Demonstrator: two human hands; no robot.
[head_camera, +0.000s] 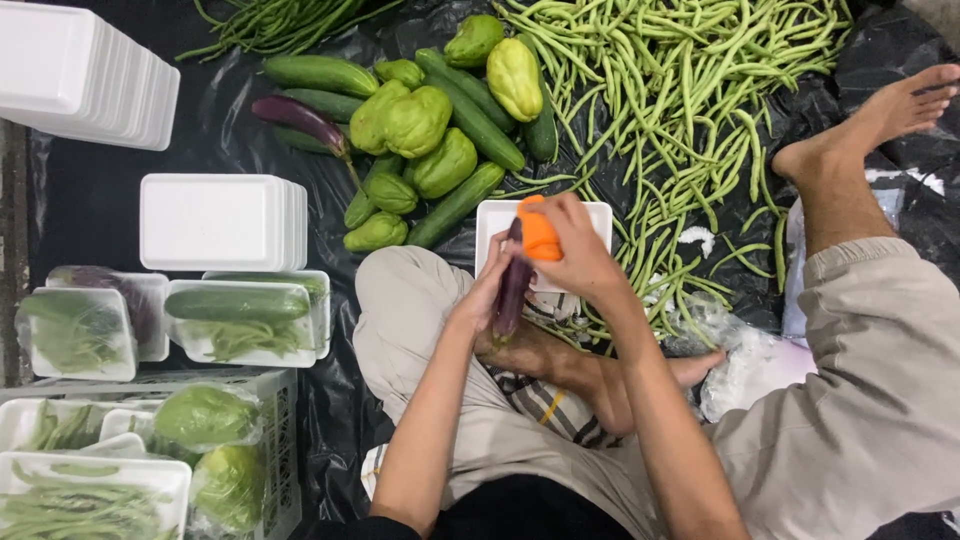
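Two hands were closed on produce: eggplant (512, 290) gripped by left hand (484, 298), long axis near-upright; carrot (540, 234) held above it by right hand (578, 258), over tray (492, 222).

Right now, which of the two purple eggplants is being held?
The eggplant in the left hand, above the person's lap, beside the carrot. The other eggplant lies untouched among the green vegetables.

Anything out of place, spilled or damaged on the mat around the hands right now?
Nothing looks spilled or damaged. The left hand holds a dark purple eggplant and the right hand an orange carrot over a white foam tray. Loose long green beans sprawl across the black plastic sheet, partly under the tray, unsorted rather than spilled.
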